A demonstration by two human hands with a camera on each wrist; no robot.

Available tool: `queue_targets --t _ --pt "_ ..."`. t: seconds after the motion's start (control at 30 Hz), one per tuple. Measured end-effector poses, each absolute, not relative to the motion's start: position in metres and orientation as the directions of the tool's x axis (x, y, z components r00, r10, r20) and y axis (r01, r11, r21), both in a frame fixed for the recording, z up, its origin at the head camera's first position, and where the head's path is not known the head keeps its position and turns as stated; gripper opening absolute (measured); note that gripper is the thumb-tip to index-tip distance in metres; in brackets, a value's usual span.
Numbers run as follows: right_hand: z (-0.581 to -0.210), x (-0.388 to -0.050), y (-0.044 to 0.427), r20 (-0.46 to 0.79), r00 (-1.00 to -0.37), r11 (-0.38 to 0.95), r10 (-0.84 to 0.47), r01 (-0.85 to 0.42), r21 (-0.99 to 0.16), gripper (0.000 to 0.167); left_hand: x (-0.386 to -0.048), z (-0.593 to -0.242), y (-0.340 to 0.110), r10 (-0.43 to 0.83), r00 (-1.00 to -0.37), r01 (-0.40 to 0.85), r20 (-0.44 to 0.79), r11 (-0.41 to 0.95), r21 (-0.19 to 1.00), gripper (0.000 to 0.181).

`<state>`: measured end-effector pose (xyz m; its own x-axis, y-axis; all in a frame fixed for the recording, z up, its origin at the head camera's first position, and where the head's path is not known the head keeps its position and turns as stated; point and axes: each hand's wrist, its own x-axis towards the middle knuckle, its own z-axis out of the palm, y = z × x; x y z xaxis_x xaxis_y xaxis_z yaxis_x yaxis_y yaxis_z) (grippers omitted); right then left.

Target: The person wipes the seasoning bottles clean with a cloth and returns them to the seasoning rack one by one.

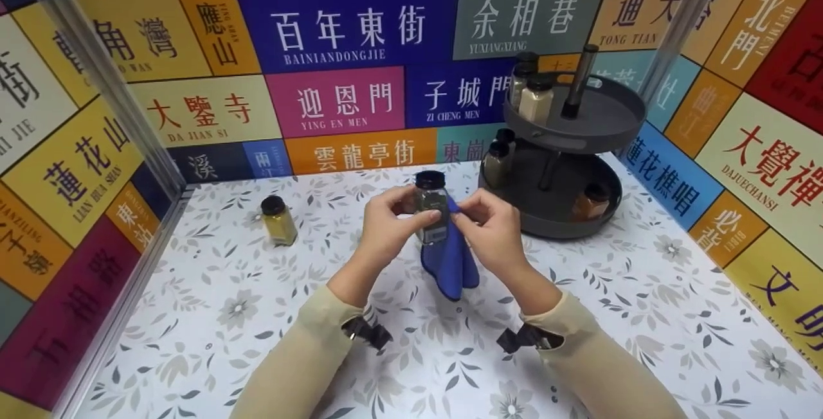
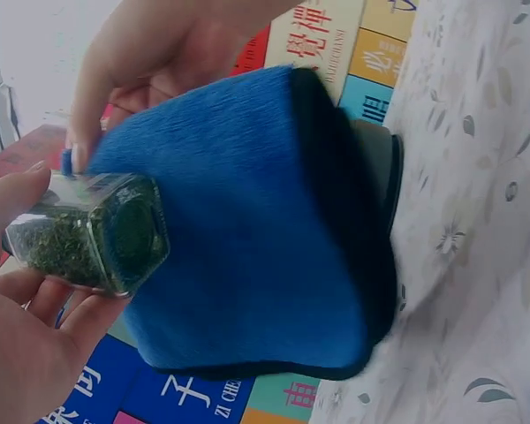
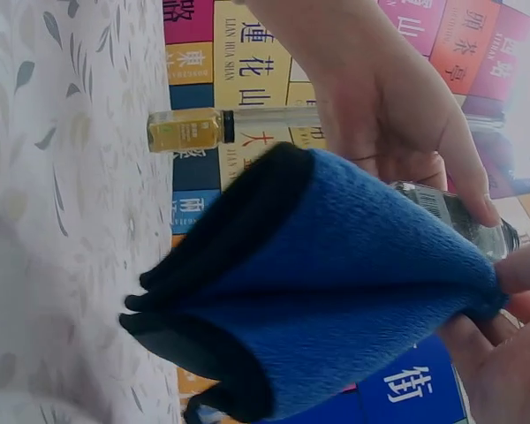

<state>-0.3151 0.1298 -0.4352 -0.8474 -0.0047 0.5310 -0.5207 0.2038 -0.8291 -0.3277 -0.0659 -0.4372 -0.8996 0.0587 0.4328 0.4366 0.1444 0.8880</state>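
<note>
My left hand (image 1: 390, 222) grips a glass spice jar (image 1: 432, 204) with a black lid, held upright above the table. Dried green herb flakes fill the jar (image 2: 87, 237) in the left wrist view. Beside it, my right hand (image 1: 490, 229) pinches a blue cloth (image 1: 452, 261) with dark edging by its upper end. The cloth hangs folded next to the jar, and in the right wrist view the cloth (image 3: 353, 283) covers part of the jar (image 3: 464, 212).
A jar of yellow spice (image 1: 279, 223) with a black lid stands on the floral tabletop (image 1: 238, 342) at the left. At the back right is a dark two-tier round rack (image 1: 572, 226); its upper tier holds a pale-filled jar (image 1: 535, 101), its lower tier an orange-brown jar (image 1: 590, 203).
</note>
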Motion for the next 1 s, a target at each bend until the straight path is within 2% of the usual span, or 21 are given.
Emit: queue_targets --t 0.17,0.37,0.57,0.73,0.87,1.0 --pt "-0.437 -0.314 0.131 0.458 -0.885 0.256 -0.084 -0.464 -0.848 0.011 -0.330 -0.436 -0.068 0.007 -0.908 0.414 0.418 0.150 0.898 0.042" --pt "-0.434 -0.318 0.137 0.389 -0.911 0.261 -0.139 -0.413 -0.873 0.009 -0.330 -0.436 -0.067 0.025 -0.922 0.386 0.386 0.105 0.916 0.044" --pt "-0.429 -0.321 0.139 0.392 -0.920 0.160 -0.018 -0.389 -0.907 0.007 -0.328 -0.441 -0.061 0.122 -0.914 0.402 0.386 0.160 0.901 0.041" --pt "-0.426 -0.320 0.141 0.447 -0.888 0.015 0.106 -0.448 -0.894 0.007 -0.328 -0.447 -0.055 0.193 -0.918 0.380 0.346 0.178 0.908 0.047" --pt "-0.427 -0.319 0.139 0.488 -0.862 -0.031 0.138 -0.496 -0.868 0.006 -0.327 -0.449 -0.054 0.189 -0.917 0.385 0.350 0.196 0.902 0.050" --pt "-0.431 -0.318 0.135 0.471 -0.874 -0.030 0.116 -0.477 -0.878 0.006 -0.328 -0.451 -0.055 0.134 -0.898 0.438 0.419 0.199 0.877 0.047"
